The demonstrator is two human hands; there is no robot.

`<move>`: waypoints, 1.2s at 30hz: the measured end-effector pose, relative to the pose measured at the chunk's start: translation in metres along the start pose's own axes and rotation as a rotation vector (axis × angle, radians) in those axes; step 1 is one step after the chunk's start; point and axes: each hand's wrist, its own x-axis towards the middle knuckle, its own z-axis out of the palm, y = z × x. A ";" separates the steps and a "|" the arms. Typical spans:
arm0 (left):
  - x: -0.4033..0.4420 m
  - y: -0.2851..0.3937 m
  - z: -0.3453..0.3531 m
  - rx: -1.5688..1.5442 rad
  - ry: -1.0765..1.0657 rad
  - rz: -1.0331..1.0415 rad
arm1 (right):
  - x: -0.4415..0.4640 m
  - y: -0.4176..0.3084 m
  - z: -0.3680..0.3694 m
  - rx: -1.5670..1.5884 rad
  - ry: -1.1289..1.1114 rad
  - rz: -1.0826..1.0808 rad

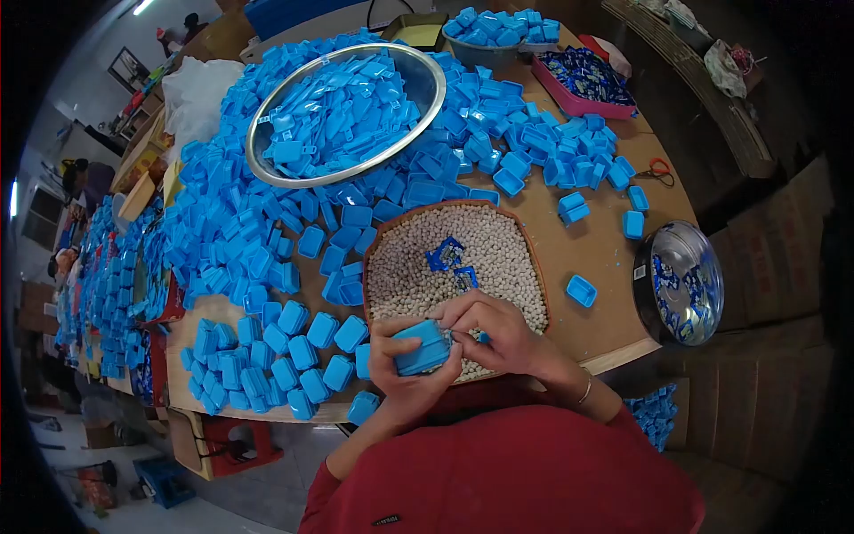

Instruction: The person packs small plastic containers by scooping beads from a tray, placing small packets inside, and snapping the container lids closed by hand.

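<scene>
My left hand point(402, 363) is wrapped round a small blue plastic box point(422, 348). At the box's right end, the fingers of my right hand point(491, 331) are pinched together; what lies between them is too small to make out. Both hands are over the near edge of an orange-rimmed tray point(539, 267) filled with pale round beads point(400, 267). Two small blue printed packets point(446, 254) lie on the beads, just beyond my fingers. To the left of the tray stand several closed blue boxes point(302, 352) in loose rows.
A large metal bowl point(433, 116) of flat blue parts sits amid heaped blue trays point(218, 231). At right are a round tin point(640, 294) with packets, red-handled scissors point(659, 171) and a lone blue tray point(581, 291). A pink container point(569, 100) of packets stands farther back.
</scene>
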 end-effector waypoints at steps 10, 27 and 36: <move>0.005 0.010 -0.001 0.112 0.033 0.185 | 0.014 -0.010 -0.010 0.052 -0.112 -0.037; -0.010 -0.047 -0.040 -0.514 -0.402 -0.829 | -0.028 0.025 0.024 0.501 -0.007 0.889; 0.042 -0.208 -0.312 0.963 0.322 -0.370 | -0.042 0.006 -0.017 -0.268 0.006 0.671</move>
